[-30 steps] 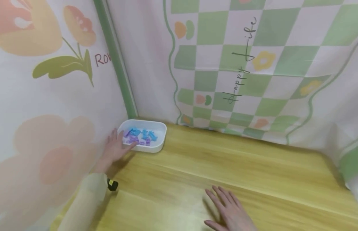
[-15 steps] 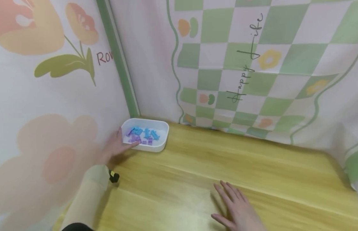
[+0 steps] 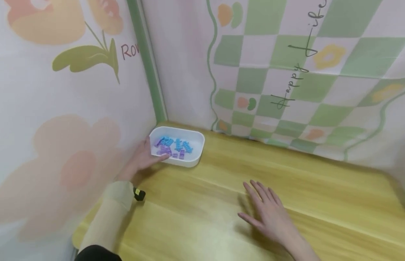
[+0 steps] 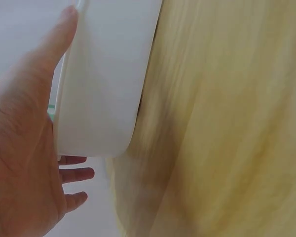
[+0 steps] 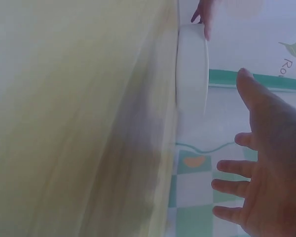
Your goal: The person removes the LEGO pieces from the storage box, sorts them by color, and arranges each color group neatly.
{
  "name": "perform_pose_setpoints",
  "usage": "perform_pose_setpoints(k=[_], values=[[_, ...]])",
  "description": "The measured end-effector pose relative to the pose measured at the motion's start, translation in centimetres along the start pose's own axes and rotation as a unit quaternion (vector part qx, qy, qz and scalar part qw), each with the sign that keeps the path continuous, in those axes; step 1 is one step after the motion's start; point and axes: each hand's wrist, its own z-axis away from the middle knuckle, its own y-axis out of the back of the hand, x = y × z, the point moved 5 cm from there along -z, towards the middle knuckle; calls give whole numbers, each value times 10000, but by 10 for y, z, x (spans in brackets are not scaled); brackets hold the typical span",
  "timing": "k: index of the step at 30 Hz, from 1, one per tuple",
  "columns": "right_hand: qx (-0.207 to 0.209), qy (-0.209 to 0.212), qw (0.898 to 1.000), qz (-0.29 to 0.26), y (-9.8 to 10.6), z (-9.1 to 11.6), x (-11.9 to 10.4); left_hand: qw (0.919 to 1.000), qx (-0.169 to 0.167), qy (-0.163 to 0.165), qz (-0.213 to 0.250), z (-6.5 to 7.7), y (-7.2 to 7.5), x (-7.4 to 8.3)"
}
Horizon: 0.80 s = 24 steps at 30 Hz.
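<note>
A white plastic tray [image 3: 186, 163] stands in the table's far left corner. In it lie several small light-blue notched plastic pieces [image 3: 178, 145] and purple plastic pieces [image 3: 165, 150]. My left hand [image 3: 141, 157] holds the tray's left end, thumb along the near rim and fingers round the end wall. In the left wrist view, three fingertips show past the tray [image 4: 106, 74]; part of the fingers is hidden behind it. My right hand [image 3: 275, 219] hovers low over the table, palm inward, fingers extended and thumb apart, holding nothing.
The light wooden table [image 3: 195, 217] meets a flower-printed cloth wall [image 3: 78, 108] on the left and a green-checked cloth wall [image 3: 271, 83] at the back. A black wrist device [image 3: 139, 194] sits at the left sleeve.
The head view has shifted, so the scene slides right. My left fingers have moved in behind the tray's end and the thumb lies at its rim. My right hand has moved slightly forward.
</note>
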Motion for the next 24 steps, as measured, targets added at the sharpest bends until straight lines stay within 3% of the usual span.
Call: perform_pose_setpoints(k=[4,9,18,24], values=[[-173,-48,9998,-30,-2,-10,-5,10000,-45,-64,-38,4,-3,10],[-511,-96,9985,-143,-10,-30,-13,9992,-199,121,-329,13,-4,17],[-737,-49,9965,-385,-39,-91,-23,9993,-86,129,-354,31,-7,19],[-849,-260,9948,-503,-63,-128,-34,9986,-148,255,-434,42,-9,17]])
